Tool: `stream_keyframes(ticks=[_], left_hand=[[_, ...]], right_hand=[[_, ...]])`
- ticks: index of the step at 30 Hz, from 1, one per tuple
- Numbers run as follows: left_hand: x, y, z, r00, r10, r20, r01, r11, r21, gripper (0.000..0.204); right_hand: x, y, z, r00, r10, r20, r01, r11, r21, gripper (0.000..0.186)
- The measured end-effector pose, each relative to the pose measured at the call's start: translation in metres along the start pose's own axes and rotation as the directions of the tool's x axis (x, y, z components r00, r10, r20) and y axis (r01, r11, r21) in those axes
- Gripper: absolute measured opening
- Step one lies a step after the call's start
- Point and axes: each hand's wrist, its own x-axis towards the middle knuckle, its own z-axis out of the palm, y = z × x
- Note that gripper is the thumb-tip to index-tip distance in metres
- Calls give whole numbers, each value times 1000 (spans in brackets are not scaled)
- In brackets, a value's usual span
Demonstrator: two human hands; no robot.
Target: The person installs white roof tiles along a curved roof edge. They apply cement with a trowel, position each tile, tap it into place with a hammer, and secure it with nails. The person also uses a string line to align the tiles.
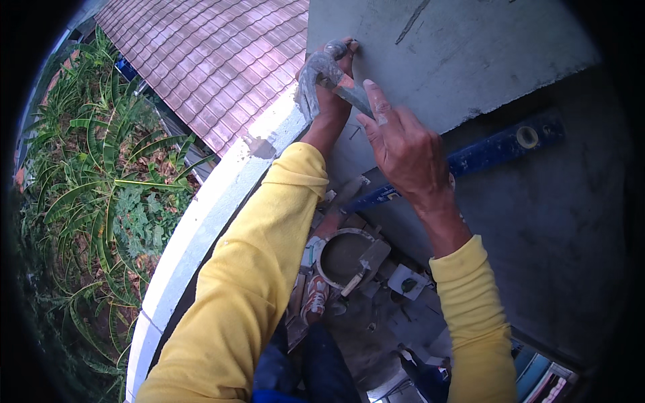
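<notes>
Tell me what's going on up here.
A person in yellow sleeves grips a hammer in the right hand. Its head is in front of the left hand, at a grey panel's edge; what that hand holds, if anything, is unclear. Below are a blue spirit level and a trowel across a bucket of grey mix.

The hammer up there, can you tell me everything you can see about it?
The hammer looks like grey, dusty metal at its head, with one rounded end and a curved claw pointing down. Its greyish handle slants down to the right into the right hand, which hides the handle's end. The head sits in front of the left hand; I can't tell if they touch.
</notes>
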Motion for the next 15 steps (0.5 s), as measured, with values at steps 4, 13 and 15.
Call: stream_keyframes(ticks=[4, 13, 15], left_hand=[[-7, 1, 5, 980, -198, -20, 184, 938, -293, 17], [-1, -6, 6, 998, -66, 18, 69, 957, -282, 15], [-4, -4, 6, 989, -148, 25, 146, 907, -394, 16]], right_hand=[[-7, -17, -12, 983, -178, -33, 181, 971, 158, 62], [2, -6, -4, 997, 69, -46, -62, 988, 142, 50], [0, -16, -19, 996, -86, -33, 91, 977, 195, 53]])
